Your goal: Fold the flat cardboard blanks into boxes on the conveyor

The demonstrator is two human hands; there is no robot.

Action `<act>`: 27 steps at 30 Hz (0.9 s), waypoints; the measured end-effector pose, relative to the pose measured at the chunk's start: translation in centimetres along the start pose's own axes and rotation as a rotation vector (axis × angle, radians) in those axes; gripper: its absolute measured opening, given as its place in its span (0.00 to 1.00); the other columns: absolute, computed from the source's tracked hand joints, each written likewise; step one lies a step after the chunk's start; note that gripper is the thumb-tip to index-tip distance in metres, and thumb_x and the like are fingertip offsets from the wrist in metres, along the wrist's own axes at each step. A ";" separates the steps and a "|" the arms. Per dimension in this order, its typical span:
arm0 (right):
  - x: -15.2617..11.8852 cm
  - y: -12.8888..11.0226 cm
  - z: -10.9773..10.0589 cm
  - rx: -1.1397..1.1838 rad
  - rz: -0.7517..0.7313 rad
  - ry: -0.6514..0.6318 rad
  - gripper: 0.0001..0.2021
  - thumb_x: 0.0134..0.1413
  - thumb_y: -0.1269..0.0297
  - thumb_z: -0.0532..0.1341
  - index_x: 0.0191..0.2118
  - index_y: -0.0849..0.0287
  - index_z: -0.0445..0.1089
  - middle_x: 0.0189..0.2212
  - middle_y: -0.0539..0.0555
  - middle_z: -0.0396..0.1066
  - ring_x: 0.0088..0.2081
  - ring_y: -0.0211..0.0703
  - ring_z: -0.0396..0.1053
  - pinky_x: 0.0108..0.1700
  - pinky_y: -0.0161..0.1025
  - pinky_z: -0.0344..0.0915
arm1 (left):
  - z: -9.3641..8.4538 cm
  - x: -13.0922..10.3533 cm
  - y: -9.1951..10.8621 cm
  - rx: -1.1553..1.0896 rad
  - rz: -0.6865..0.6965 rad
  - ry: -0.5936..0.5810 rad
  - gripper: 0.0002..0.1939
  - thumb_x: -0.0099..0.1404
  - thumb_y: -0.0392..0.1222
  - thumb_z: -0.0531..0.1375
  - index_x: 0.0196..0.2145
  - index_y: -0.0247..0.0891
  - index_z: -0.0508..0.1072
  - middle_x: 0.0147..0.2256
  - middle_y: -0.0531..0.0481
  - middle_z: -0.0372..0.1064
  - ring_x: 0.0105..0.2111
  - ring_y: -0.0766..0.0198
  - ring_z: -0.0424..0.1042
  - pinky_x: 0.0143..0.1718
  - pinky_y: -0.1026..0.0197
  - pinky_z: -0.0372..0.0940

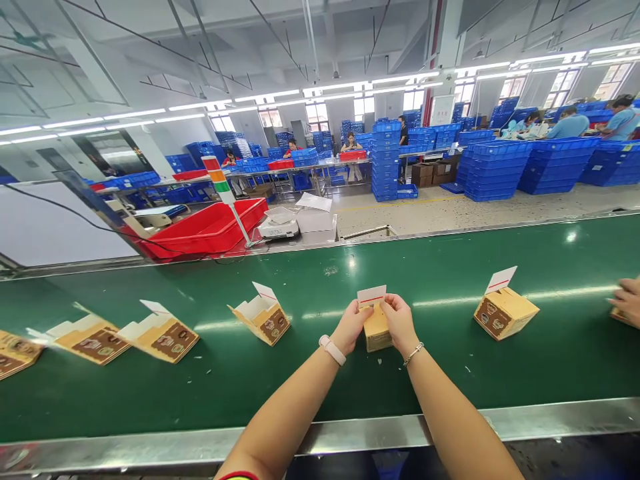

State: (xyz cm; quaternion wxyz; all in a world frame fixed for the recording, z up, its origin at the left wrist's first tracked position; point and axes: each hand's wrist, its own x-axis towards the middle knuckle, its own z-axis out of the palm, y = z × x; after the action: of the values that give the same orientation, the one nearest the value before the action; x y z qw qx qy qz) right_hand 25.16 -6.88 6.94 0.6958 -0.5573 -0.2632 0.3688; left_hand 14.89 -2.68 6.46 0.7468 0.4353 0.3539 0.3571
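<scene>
Both my hands are at a small yellow cardboard box on the green conveyor belt, straight in front of me. Its white flap, marked with a red line, stands up at the far side. My left hand grips the box's left side, thumb near the base of the flap. On the opposite side my right hand holds it the same way, thumb on top. To the right sits a similar box, its top mostly closed with a white flap raised. An open-topped box stands to the left.
More open boxes stand along the belt at the left. Another person's hand touches a box at the right edge. Beyond the belt are a red tray, a signal light, a scale and blue crates.
</scene>
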 end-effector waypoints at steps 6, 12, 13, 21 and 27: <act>0.4 0.8 -0.3 -0.104 -0.193 0.163 0.17 0.42 0.50 0.60 0.33 0.57 0.64 0.30 0.54 0.69 0.33 0.44 0.68 0.39 0.45 0.68 | -2.7 -1.2 1.0 0.238 0.157 0.067 0.15 0.51 0.47 0.66 0.34 0.38 0.69 0.37 0.45 0.72 0.38 0.58 0.72 0.41 0.57 0.65; -1.7 1.1 -1.1 -0.423 -0.865 0.308 0.10 0.50 0.60 0.58 0.39 0.55 0.63 0.43 0.60 0.63 0.50 0.55 0.62 0.56 0.61 0.58 | -7.2 -3.3 3.0 0.414 0.773 0.469 0.14 0.57 0.52 0.59 0.34 0.39 0.68 0.35 0.46 0.68 0.37 0.59 0.70 0.37 0.58 0.65; -2.4 1.5 -0.9 -0.467 -0.957 0.267 0.10 0.49 0.61 0.59 0.39 0.54 0.62 0.44 0.60 0.62 0.52 0.56 0.61 0.57 0.62 0.56 | -8.2 -3.7 3.4 0.436 0.895 0.591 0.14 0.57 0.51 0.59 0.36 0.39 0.66 0.38 0.45 0.67 0.41 0.58 0.70 0.37 0.58 0.65; -6.5 4.0 1.6 -0.591 -1.055 -0.423 0.17 0.53 0.69 0.55 0.50 0.53 0.62 0.48 0.59 0.65 0.52 0.52 0.65 0.54 0.55 0.64 | -15.9 -3.5 3.7 0.580 0.751 0.859 0.42 0.41 0.52 0.70 0.50 0.41 0.57 0.51 0.41 0.59 0.54 0.49 0.63 0.52 0.45 0.61; -5.5 4.6 1.8 -0.767 -0.864 -0.567 0.26 0.59 0.62 0.55 0.63 0.55 0.53 0.61 0.63 0.56 0.63 0.54 0.54 0.61 0.57 0.58 | -12.9 -2.9 0.4 0.508 0.586 0.720 0.41 0.36 0.54 0.72 0.45 0.40 0.60 0.42 0.47 0.64 0.43 0.53 0.70 0.48 0.45 0.65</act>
State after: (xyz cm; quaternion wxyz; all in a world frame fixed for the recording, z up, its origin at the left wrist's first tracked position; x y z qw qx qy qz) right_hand 19.53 -9.79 3.10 0.4362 -0.4912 -0.7509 0.0680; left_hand 2.58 0.18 2.72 0.3177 0.5329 0.5270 0.5808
